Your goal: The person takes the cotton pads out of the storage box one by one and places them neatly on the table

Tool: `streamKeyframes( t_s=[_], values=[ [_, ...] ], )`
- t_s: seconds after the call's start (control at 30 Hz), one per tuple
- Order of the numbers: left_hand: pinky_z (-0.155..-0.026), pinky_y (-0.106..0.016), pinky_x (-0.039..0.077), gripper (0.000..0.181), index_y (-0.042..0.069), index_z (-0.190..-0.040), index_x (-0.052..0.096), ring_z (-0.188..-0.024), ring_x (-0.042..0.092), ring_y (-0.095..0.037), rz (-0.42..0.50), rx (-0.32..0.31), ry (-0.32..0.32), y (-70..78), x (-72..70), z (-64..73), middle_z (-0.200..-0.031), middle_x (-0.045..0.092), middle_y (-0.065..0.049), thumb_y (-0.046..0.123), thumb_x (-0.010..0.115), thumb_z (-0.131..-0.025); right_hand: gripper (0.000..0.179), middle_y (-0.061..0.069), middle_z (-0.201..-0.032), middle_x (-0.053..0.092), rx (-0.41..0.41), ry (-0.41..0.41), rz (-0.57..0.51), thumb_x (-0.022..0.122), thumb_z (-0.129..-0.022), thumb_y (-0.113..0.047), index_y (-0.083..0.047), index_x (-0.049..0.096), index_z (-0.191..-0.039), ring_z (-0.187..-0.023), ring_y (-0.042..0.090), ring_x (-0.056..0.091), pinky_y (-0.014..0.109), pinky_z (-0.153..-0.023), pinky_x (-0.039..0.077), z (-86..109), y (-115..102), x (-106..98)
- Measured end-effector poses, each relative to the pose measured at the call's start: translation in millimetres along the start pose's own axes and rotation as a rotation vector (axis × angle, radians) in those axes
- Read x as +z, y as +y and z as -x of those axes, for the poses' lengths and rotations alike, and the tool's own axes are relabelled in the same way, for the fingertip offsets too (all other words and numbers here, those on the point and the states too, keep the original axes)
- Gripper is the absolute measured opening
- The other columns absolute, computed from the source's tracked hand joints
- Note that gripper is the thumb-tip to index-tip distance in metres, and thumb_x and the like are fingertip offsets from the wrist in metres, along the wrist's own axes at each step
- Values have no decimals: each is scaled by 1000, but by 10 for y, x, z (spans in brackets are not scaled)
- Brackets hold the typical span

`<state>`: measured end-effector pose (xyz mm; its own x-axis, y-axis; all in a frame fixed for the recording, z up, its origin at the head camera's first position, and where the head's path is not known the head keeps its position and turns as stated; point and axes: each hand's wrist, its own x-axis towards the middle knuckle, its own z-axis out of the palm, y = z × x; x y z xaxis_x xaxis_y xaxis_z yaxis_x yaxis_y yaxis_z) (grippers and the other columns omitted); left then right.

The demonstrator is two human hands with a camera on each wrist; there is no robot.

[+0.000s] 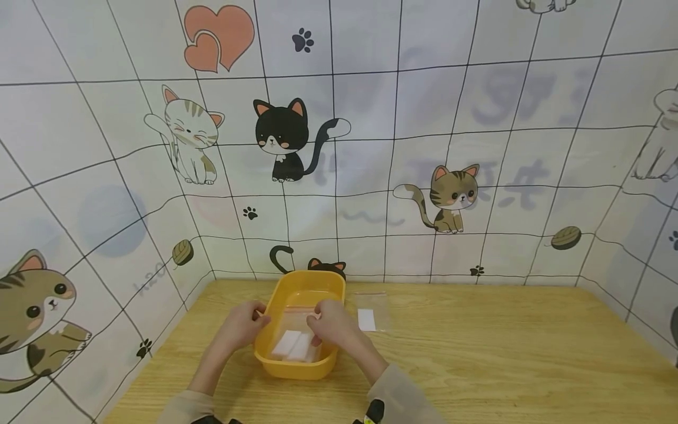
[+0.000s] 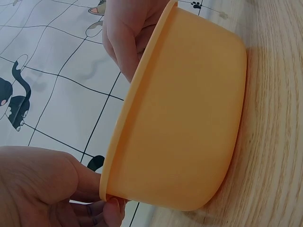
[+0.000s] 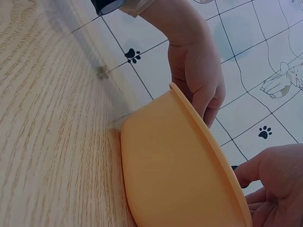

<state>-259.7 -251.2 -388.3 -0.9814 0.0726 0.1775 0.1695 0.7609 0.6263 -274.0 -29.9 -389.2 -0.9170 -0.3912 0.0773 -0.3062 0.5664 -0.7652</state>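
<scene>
A yellow plastic basin (image 1: 296, 370) stands on the wooden table, holding clear zip bags (image 1: 296, 321) with white rectangular pieces (image 1: 288, 343) inside. My left hand (image 1: 245, 323) pinches the basin's left rim; in the left wrist view, the left hand (image 2: 47, 184) has fingertips showing just under that rim. Over the right side of the basin, my right hand (image 1: 335, 323) has curled fingers pinching the upper right edge of a zip bag. The basin wall hides the bags in both wrist views, where only its outer side (image 3: 165, 165) shows, with the right hand (image 3: 279, 182) beyond the rim.
Just right of the basin, another clear zip bag (image 1: 382, 312) with a white piece (image 1: 366, 320) lies flat on the table (image 1: 503, 347). Behind the table hangs a white gridded sheet (image 1: 365, 171) with cartoon cats, which also runs along both sides.
</scene>
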Motion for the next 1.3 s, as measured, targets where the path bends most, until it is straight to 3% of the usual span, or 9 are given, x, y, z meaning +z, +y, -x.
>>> streamKeyframes(
  t_s=[0.27, 0.43, 0.63, 0.97, 1.13, 1.3],
  values=[
    [-57, -31, 51, 11, -7, -100, 68, -66, 58, -16, 9, 7, 5, -17, 9, -6, -75, 63, -5, 0, 67, -91, 29, 5, -55, 63, 33, 1, 8, 60, -97, -12, 13, 62, -111, -55, 20, 68, 24, -51, 43, -17, -25, 36],
    [-57, -31, 50, 10, -6, -100, 68, -65, 58, -16, 17, 9, 2, -20, 5, -3, -74, 63, -5, 0, 67, -92, 18, 8, -60, 60, 87, 10, 1, 59, -95, -11, 4, 59, -85, -54, 23, 68, 23, -46, 38, -34, -67, 41],
    [-56, -31, 50, 11, -6, -100, 68, -65, 58, -16, 16, 12, -1, -22, 3, -7, -74, 63, -5, 1, 67, -92, 28, 10, -57, 60, 138, 24, -3, 59, -92, -10, -4, 49, -66, -55, 26, 67, 22, -43, 33, -58, -95, 60],
    [-58, -31, 51, 12, -7, -102, 68, -67, 59, -16, 1, -5, 4, -32, 11, -7, -76, 63, -6, 2, 68, -93, 15, 5, -55, 57, 119, 56, -8, 62, -88, -8, -1, 54, -77, -46, 13, 46, 23, -44, 32, -122, -74, 142],
    [-58, -31, 51, 13, -7, -102, 68, -66, 59, -16, -4, -9, 4, -23, 14, -10, -75, 64, -6, 2, 68, -93, 16, 6, -58, 55, 100, 80, -35, 62, -87, -6, -3, 50, -78, -47, 14, 47, 22, -44, 33, -122, -77, 150],
    [-58, -32, 52, 14, -8, -103, 67, -67, 60, -17, -4, -17, 0, -16, 7, -10, -77, 64, -7, 2, 67, -93, 17, 6, -61, 57, 134, 85, -67, 63, -89, -5, -1, 53, -76, -50, 15, 52, 22, -46, 35, -138, -86, 159]
  ],
)
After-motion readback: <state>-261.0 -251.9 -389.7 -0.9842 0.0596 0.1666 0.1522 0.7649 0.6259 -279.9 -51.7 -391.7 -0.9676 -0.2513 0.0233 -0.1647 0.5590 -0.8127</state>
